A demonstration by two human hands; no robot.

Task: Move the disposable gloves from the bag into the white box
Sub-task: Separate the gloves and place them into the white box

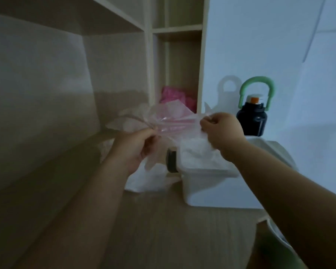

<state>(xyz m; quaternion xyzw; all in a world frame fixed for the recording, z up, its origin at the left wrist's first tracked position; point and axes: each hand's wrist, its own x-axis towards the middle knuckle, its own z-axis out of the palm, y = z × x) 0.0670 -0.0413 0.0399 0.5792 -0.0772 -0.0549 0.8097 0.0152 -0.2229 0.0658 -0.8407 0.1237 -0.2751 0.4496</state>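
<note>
A thin clear glove with a pink tint (169,118) is stretched in the air between my two hands. My left hand (133,147) pinches its left end, and my right hand (222,130) pinches its right end just above the white box (208,188). The box stands open on the wooden desk and holds a heap of crumpled clear gloves (198,154). A white plastic bag (147,181) lies on the desk left of the box, under my left hand.
A dark bottle with a green handle (253,117) stands behind the box by the wall. Pink plastic (175,98) sits in the shelf compartment behind. A dark round object (172,161) is beside the box. A white item (275,233) lies at the lower right.
</note>
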